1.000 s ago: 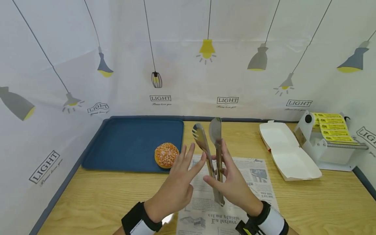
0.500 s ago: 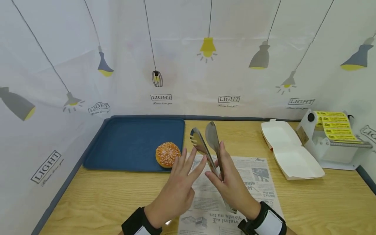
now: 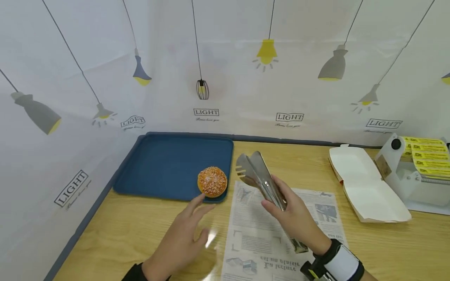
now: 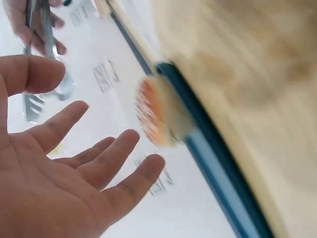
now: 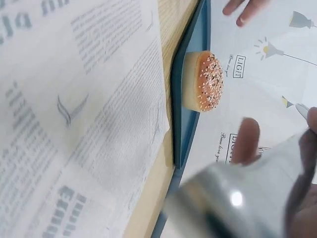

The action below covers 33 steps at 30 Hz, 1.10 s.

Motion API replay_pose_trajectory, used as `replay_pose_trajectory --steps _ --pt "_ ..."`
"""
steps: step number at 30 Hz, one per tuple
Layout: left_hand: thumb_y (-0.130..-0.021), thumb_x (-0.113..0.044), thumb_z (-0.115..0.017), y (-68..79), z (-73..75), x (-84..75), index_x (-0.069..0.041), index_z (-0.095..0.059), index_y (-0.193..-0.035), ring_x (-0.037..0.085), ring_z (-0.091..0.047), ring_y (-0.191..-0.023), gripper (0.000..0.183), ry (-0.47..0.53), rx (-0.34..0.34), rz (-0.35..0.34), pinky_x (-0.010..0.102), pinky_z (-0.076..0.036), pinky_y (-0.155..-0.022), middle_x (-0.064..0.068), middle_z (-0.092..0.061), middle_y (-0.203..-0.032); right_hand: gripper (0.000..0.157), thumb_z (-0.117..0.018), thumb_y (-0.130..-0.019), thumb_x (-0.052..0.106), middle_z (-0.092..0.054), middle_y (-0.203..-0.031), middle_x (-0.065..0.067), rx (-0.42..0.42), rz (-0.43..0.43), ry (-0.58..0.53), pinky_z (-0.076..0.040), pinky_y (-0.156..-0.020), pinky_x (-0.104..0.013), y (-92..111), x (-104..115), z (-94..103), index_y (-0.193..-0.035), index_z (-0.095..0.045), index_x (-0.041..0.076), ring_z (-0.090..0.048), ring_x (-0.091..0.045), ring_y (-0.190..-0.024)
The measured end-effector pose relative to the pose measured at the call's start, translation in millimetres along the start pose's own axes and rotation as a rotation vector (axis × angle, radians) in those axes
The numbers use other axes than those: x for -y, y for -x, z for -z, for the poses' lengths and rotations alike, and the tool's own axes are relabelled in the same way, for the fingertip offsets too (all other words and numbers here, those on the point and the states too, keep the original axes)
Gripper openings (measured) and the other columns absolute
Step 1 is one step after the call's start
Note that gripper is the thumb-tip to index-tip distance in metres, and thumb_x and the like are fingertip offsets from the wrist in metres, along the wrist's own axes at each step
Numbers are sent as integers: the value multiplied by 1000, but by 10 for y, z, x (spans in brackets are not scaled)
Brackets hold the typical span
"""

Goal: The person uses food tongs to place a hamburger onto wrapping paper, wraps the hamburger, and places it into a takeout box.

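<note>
My right hand (image 3: 299,216) grips metal serving tongs (image 3: 268,185), their two heads close together and pointing toward the blue tray. One head is toothed, the other smooth like a spoon. My left hand (image 3: 183,238) hovers over the table in front of the tray with fingers loosely spread, holding nothing. A sesame-topped bun (image 3: 212,182) sits in the near right corner of the blue tray (image 3: 168,164), just beyond the left fingertips. In the right wrist view, the tongs (image 5: 237,193) loom blurred in front of the right fingers, and the bun (image 5: 203,82) shows its pale side.
A printed newspaper-style sheet (image 3: 253,226) lies under the right hand. An open white takeaway box (image 3: 372,191) stands to the right, beside a label dispenser (image 3: 411,171) with yellow labels. A lamp-patterned backdrop (image 3: 239,78) rises behind the table.
The left hand has drawn away from the tongs, down and to the left. The right hand has tilted the tongs toward the tray, and their heads have come closer together. The head view has shifted rightward.
</note>
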<state>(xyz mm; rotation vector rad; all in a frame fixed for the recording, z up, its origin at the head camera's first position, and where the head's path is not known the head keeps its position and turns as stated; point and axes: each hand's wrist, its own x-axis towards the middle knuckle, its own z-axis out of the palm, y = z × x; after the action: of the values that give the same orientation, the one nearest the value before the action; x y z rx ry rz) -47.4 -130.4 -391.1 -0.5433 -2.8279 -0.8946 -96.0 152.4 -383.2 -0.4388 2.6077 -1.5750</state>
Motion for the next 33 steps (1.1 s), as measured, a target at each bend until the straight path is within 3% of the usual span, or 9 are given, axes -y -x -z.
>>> replay_pose_trajectory --steps 4,10,13,15,18,20,23,28,33 --pt "-82 -9 -71 207 155 264 -11 -59 -134 33 -55 -124 54 -42 6 142 54 -58 -86 21 -45 -150 76 -56 -96 38 -44 -148 -24 112 -25 13 -59 -59 -41 -110 13 47 -158 -16 17 -61 -29 -98" --pt "-85 -11 -68 426 387 481 -7 -56 -135 39 -62 -111 51 -89 5 263 57 -58 -79 26 -44 -147 77 -51 -98 40 -41 -151 -21 194 -10 180 -55 -66 -32 -378 29 -27 -158 -14 10 -64 -19 -80" --pt "-86 -11 -67 493 449 546 -6 -56 -135 42 -62 -110 51 -107 -12 279 60 -56 -80 27 -43 -146 83 -51 -94 50 -37 -157 -18 234 -3 211 -57 -68 -35 -533 17 -93 -157 -15 10 -64 -21 -88" --pt "-86 -11 -67 529 471 586 -5 -56 -134 42 -64 -106 50 -115 -26 286 58 -57 -77 29 -43 -145 89 -50 -90 59 -35 -159 -16 254 -6 240 -58 -84 -43 -623 7 -130 -157 -16 10 -63 -26 -107" --pt "-86 -11 -68 573 490 634 -3 -56 -134 35 -68 -93 50 -124 -36 305 49 -58 -69 29 -43 -145 94 -49 -87 64 -30 -162 -14 281 -15 282 -46 -109 -53 -732 -17 -179 -157 -18 9 -46 -29 -135" --pt "-86 -10 -68 600 498 664 -3 -56 -134 38 -67 -94 50 -126 -43 306 51 -57 -70 30 -43 -144 90 -51 -90 58 -27 -162 -15 297 -24 299 -42 -113 -53 -776 -24 -204 -157 -18 8 -46 -28 -135" --pt "-86 -9 -67 637 504 697 -2 -56 -134 42 -64 -100 49 -118 -50 310 56 -56 -73 31 -44 -143 84 -53 -93 50 -28 -162 -17 319 -36 291 -48 -108 -50 -811 -34 -247 -156 -19 7 -64 -26 -114" --pt "-86 -7 -67 673 498 728 -1 -56 -132 51 -54 -116 48 -114 -63 301 67 -52 -81 32 -45 -141 84 -51 -92 54 -32 -160 -15 349 -71 282 -52 -102 -47 -818 -61 -338 -156 -21 9 -70 -22 -99" --pt "-86 -6 -67 670 484 738 -2 -56 -133 51 -53 -117 48 -110 -54 308 66 -52 -82 31 -46 -141 80 -51 -94 51 -38 -158 -14 370 -96 276 -60 -67 -33 -829 -88 -407 -157 -20 12 -69 -16 -76"
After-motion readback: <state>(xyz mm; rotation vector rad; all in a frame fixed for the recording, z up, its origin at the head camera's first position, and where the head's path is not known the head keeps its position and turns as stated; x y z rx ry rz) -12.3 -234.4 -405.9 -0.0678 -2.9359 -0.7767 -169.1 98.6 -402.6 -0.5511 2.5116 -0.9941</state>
